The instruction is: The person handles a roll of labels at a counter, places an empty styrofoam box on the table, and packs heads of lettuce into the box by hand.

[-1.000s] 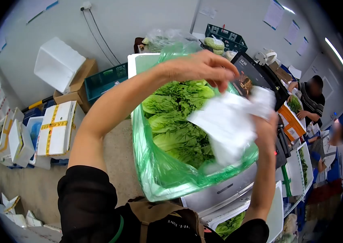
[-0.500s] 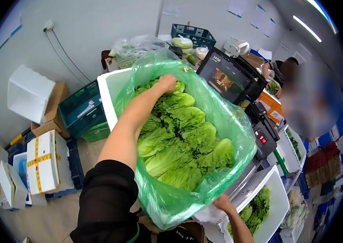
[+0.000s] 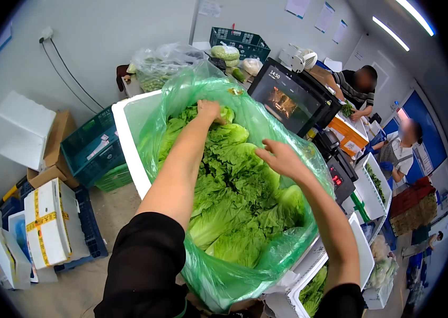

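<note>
A white foam box [image 3: 132,132] lined with a green plastic bag [image 3: 224,278] is filled with heads of leafy green lettuce [image 3: 234,180]. At the far end of the box, my left hand [image 3: 211,110] is closed round a lettuce head [image 3: 227,114], its fingertips partly hidden by the leaves. My right hand [image 3: 281,157] is over the lettuce near the bag's right side, thumb and fingers apart, holding nothing. Its fingertips are close to the leaves; I cannot tell whether they touch.
A screen [image 3: 287,100] and a scale display [image 3: 338,177] stand right of the box. Another foam box [image 3: 359,246] with lettuce is at lower right. Crates [image 3: 94,146] and taped foam boxes [image 3: 49,225] sit left. Two people [image 3: 359,87] work farther back.
My right hand has come up from below the bag's lower right edge to above the lettuce, its fingers spreading. My left hand stays on the far lettuce. The view has shifted slightly.
</note>
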Demonstrator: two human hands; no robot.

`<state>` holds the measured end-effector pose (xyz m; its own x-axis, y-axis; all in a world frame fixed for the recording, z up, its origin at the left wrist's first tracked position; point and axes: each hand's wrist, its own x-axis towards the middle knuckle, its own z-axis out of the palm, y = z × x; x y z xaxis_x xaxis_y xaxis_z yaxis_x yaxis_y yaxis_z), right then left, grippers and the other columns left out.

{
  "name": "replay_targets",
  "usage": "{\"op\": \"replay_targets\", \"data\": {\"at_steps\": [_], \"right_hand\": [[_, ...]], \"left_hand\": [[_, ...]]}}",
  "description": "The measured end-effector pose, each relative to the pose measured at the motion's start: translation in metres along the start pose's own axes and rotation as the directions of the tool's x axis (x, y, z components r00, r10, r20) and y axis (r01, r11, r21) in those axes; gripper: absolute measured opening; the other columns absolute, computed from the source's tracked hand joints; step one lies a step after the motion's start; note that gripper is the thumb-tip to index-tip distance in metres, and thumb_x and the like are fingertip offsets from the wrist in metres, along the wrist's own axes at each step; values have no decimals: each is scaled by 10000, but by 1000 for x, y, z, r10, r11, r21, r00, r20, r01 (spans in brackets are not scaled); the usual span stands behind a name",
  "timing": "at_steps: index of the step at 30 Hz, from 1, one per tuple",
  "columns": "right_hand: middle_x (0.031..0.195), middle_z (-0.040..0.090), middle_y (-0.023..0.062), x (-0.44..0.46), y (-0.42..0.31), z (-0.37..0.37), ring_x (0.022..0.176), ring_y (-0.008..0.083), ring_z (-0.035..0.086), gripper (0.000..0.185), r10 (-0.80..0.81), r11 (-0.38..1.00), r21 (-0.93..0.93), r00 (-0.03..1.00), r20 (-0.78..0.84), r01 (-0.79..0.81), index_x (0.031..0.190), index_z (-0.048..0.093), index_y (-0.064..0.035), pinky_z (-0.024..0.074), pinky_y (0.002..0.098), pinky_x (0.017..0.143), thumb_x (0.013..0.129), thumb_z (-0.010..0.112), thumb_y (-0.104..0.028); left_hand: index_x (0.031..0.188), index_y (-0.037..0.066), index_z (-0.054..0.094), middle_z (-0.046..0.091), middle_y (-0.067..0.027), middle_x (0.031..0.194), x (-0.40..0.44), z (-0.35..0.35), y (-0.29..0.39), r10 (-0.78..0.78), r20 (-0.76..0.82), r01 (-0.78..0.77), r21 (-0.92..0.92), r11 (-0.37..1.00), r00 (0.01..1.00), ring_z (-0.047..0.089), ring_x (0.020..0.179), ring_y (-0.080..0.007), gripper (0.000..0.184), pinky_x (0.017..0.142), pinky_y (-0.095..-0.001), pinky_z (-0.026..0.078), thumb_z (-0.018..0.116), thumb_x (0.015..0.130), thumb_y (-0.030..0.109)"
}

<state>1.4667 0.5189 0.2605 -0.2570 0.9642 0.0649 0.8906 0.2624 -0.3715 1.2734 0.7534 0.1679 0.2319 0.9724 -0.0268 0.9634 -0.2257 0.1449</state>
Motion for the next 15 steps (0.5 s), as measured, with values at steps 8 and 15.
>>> {"op": "replay_targets", "data": {"at_steps": [8,15], "right_hand": [[1240,556,226,136,37,94,1138,360,540,786,534,832,-226,843,73,-507,1251,531,7,409,450,950,860,401,-662],[1245,556,198,139,10,104,1159,378,495,770,658,747,-102,753,-25,-657,1192,589,-14,256,608,982,805,474,-670]], "left_hand": [[1186,30,591,522,-151,1297,1,-14,-14,20,192,-13,-41,999,981,393,1261,-333,855,1024,-467,277,754,590,621],[1188,42,602,522,-142,1313,-6,-22,-19,-6,202,47,-199,979,979,442,1249,-317,785,1050,-495,273,813,585,499]]}}
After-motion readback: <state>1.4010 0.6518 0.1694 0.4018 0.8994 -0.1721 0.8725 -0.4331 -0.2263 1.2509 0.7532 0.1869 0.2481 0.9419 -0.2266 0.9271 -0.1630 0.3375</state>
